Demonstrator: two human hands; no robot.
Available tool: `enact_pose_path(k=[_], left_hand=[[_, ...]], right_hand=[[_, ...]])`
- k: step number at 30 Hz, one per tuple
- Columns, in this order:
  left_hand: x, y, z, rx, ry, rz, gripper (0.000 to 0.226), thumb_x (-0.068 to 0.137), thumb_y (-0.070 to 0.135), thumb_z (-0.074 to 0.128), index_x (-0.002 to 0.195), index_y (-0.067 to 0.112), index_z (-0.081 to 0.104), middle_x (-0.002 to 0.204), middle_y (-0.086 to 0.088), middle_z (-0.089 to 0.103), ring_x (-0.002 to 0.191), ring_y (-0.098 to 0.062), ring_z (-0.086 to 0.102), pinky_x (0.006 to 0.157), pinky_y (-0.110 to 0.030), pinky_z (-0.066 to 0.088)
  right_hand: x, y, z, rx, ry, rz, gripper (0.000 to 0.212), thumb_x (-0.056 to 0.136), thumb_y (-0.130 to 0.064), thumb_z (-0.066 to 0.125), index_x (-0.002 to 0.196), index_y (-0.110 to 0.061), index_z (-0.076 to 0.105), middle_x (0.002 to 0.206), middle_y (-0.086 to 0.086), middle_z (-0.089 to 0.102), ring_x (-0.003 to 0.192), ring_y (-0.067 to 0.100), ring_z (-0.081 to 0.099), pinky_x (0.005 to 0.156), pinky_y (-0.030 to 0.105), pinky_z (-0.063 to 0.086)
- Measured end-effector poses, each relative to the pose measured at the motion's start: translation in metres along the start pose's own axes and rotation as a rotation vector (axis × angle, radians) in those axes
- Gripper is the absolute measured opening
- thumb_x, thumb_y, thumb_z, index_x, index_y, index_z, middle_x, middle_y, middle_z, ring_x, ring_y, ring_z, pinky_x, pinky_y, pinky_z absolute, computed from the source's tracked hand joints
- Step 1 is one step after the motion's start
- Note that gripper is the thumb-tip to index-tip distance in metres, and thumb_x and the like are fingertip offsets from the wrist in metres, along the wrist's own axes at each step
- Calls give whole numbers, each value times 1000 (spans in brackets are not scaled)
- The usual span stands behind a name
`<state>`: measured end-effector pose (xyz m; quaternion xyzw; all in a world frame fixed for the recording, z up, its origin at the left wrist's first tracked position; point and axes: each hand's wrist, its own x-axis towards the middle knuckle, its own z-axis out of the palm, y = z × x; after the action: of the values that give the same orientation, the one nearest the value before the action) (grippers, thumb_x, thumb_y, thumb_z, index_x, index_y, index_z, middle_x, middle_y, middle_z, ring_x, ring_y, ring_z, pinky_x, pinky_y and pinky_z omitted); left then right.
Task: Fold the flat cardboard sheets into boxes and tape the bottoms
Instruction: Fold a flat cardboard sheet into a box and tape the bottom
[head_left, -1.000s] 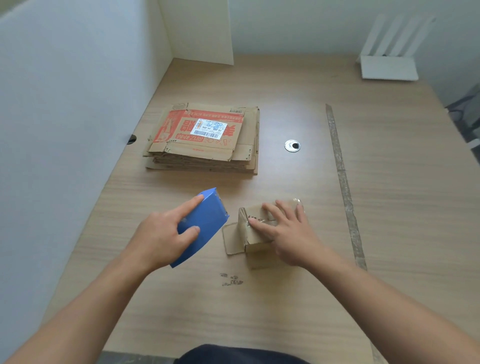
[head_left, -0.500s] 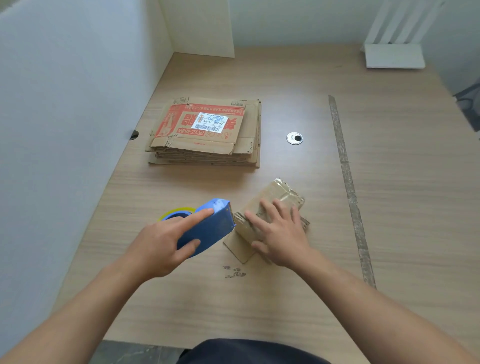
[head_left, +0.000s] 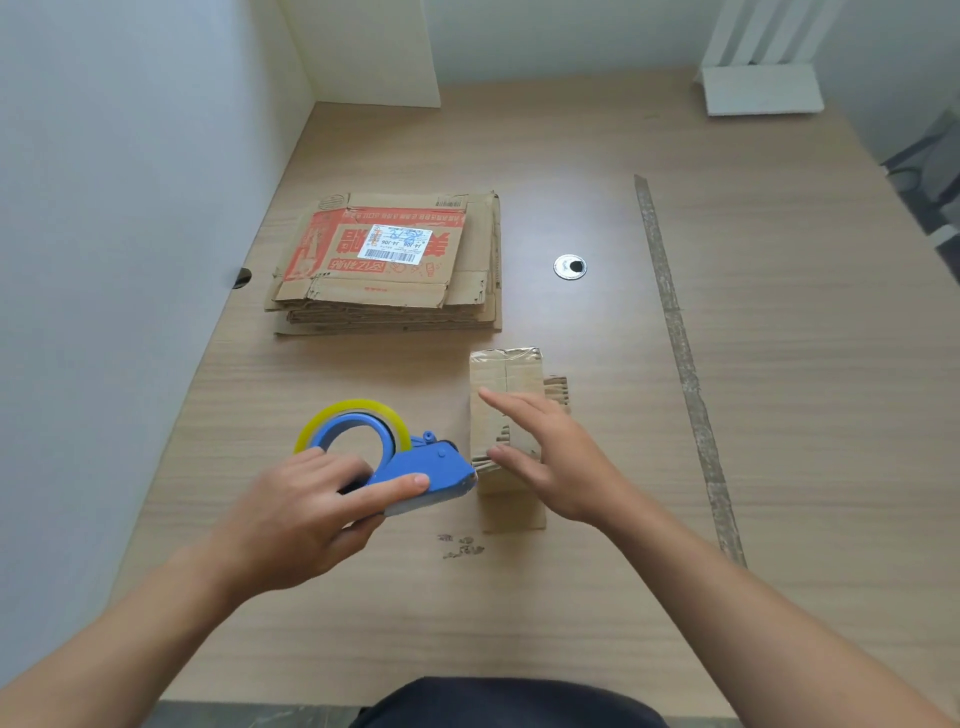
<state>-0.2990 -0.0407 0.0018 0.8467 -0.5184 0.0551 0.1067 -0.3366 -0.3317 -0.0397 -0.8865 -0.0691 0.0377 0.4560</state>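
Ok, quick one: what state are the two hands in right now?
Left hand: grips the blue tape dispenser.
Right hand: open, fingers straight over the small cardboard box.

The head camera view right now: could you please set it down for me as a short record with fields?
Left side: the left hand grips the blue tape dispenser, its nose at the box's near left edge.
Right side: the right hand, fingers straight, lies over the small cardboard box; contact unclear.
Box: on the table, glossy tape across its far end.
Supply: stack of flat cardboard sheets farther back, to the left.
Other: metal grommet in the tabletop.
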Motion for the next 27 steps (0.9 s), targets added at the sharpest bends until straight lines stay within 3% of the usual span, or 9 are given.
enact_pose_path(k=[2, 4, 6, 8, 15, 19, 23, 25, 27], left_hand=[[3, 2, -1, -9, 4, 30, 45, 98, 28, 50, 142, 36, 44, 80, 1, 59, 61, -20, 53, 54, -31, 45], [7, 3, -2, -17, 0, 51, 45, 98, 29, 49, 142, 37, 44, 80, 1, 59, 61, -19, 52, 56, -29, 44], [11, 5, -3, -33, -17, 59, 45, 97, 29, 50, 141, 36, 45, 81, 2, 60, 62, -18, 52, 57, -28, 44], [13, 4, -3, -68, -40, 48, 44, 98, 31, 49, 142, 36, 44, 82, 3, 60, 63, -18, 53, 58, -27, 45], [21, 1, -11, -269, -140, -58, 48, 99, 44, 43, 146, 34, 40, 82, 13, 48, 67, -9, 44, 63, -15, 30], [25, -4, -13, -318, -238, -110, 65, 88, 41, 54, 147, 51, 30, 93, 13, 64, 74, -7, 55, 61, -21, 45], [15, -19, -31, -412, -291, -295, 62, 81, 50, 53, 138, 65, 35, 110, 24, 67, 77, 1, 60, 67, -14, 47], [19, -24, -36, -514, -379, -398, 61, 76, 57, 52, 134, 69, 36, 113, 19, 68, 87, -7, 65, 75, -28, 53], [34, -24, -35, -532, -452, -437, 60, 70, 59, 50, 128, 73, 39, 114, 22, 67, 93, -7, 64, 79, -33, 53]], right_hand=[[3, -3, 1, 24, -35, 32, 57, 95, -29, 64, 148, -34, 41, 144, -9, 48, 132, 12, 39, 111, 25, 28], [7, -3, 3, 47, -49, 47, 47, 95, -28, 64, 140, -30, 53, 141, -7, 52, 131, 12, 41, 111, 26, 30], [9, -2, 6, 73, -22, 54, 23, 95, -26, 65, 117, -24, 70, 133, -7, 57, 126, 12, 45, 108, 29, 33], [9, 1, 7, 90, 12, 61, 11, 94, -25, 66, 96, -18, 75, 124, -7, 62, 120, 14, 49, 104, 31, 36], [-4, 7, 1, 61, 31, 99, 13, 91, -29, 70, 85, -19, 76, 113, -13, 56, 113, 12, 45, 94, 4, 25], [-12, 11, -5, 147, 47, 174, 12, 90, -26, 72, 79, -21, 73, 108, -12, 56, 105, 7, 51, 89, 13, 35], [-35, 26, -36, 328, 131, 375, 18, 90, -16, 71, 72, -20, 71, 105, -4, 56, 89, -1, 56, 78, 17, 41], [-40, 30, -41, 335, 116, 453, 21, 91, -17, 67, 71, -16, 69, 104, 2, 57, 88, 4, 56, 77, 19, 40], [-35, 29, -35, 320, 131, 496, 23, 93, -20, 65, 73, -9, 64, 100, 7, 57, 80, 9, 53, 72, 24, 40]])
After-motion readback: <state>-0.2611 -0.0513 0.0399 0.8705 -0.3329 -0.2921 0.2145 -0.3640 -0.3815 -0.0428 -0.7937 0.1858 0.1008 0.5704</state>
